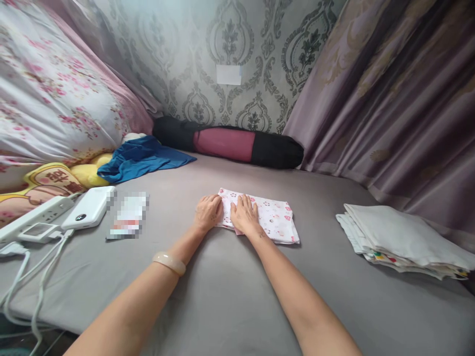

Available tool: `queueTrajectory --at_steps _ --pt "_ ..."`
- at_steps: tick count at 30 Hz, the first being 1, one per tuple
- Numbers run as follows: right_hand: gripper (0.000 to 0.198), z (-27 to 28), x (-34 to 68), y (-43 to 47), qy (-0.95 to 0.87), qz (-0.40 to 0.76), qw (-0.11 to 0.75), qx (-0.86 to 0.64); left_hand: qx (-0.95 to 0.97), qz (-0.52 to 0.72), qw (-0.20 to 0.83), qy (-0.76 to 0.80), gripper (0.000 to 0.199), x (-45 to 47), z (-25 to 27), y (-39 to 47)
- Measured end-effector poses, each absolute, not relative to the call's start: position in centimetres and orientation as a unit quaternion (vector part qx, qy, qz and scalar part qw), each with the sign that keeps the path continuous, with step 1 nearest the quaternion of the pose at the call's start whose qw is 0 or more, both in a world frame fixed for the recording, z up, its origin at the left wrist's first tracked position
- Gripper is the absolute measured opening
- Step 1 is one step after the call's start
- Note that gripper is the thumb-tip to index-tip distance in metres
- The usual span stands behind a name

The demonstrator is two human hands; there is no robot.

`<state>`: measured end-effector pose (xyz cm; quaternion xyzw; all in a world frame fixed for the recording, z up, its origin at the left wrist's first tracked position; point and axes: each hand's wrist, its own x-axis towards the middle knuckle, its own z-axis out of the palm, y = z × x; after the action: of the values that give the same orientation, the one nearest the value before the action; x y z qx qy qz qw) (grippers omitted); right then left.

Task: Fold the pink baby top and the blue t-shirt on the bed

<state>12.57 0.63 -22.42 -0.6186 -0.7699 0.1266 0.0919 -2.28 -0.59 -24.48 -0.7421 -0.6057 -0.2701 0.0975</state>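
A folded white cloth (276, 220) with pink and red prints lies flat on the grey sheet in front of me. My left hand (208, 212) is at its left edge, fingers drawn together and curled over the edge; the fingertips are partly hidden. On top of the cloth rests my right hand (245, 215), palm down with its fingers stretched out and slightly apart. A pale bangle (169, 263) circles my left forearm.
A stack of folded white cloths (404, 240) lies at the right. To the left are a power strip (37, 217), a white power bank (90, 207), cables and a blurred flat object (128, 215). Behind sit a blue cloth (144, 158) and a black-and-maroon long bag (226, 143).
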Motion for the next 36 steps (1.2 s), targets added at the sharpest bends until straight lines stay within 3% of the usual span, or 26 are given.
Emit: queueTrajectory --at_steps 7,18,36 --pt "0.060 -23.2 12.1 0.5 -0.776 0.101 0.098 -0.615 -0.715 -0.290 0.084 -0.630 0.019 -2.4 -24.6 -0.4" --pt "0.060 -22.2 11.0 0.9 -0.782 0.132 0.078 -0.605 -0.559 -0.443 -0.004 -0.701 0.025 -3.6 -25.4 0.6" --pt "0.056 -22.6 9.2 0.9 -0.804 0.092 0.098 -0.579 -0.525 -0.464 -0.055 -0.711 0.027 -3.8 -25.2 0.6"
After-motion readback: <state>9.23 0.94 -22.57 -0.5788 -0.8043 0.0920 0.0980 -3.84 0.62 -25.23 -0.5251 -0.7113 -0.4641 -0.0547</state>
